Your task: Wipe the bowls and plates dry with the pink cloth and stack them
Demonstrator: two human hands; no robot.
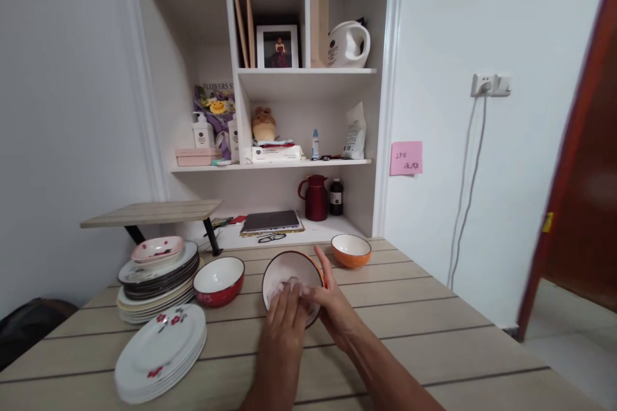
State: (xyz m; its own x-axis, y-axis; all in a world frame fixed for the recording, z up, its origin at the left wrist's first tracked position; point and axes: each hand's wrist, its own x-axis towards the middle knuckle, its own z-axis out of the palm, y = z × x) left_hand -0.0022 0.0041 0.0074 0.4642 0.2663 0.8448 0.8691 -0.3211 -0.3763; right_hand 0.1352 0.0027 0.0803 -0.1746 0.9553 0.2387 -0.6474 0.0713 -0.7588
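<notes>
A white bowl with a dark rim (289, 270) is tilted up on edge over the wooden table (434, 334), its inside facing me. My right hand (328, 298) grips its right rim, thumb up along the edge. My left hand (285, 308) presses a pale cloth or tissue (289, 288) against the bowl's inside, fingers laid flat over it. A red bowl (218, 279) stands just left of the held bowl. An orange bowl (351, 250) sits behind and to the right.
A stack of white plates with red flowers (161, 350) lies at the front left. Behind it is a taller stack of mixed plates (157, 279) topped by a small pink dish. Shelves (308, 70) with a red jug, bottles and a tablet stand behind the table.
</notes>
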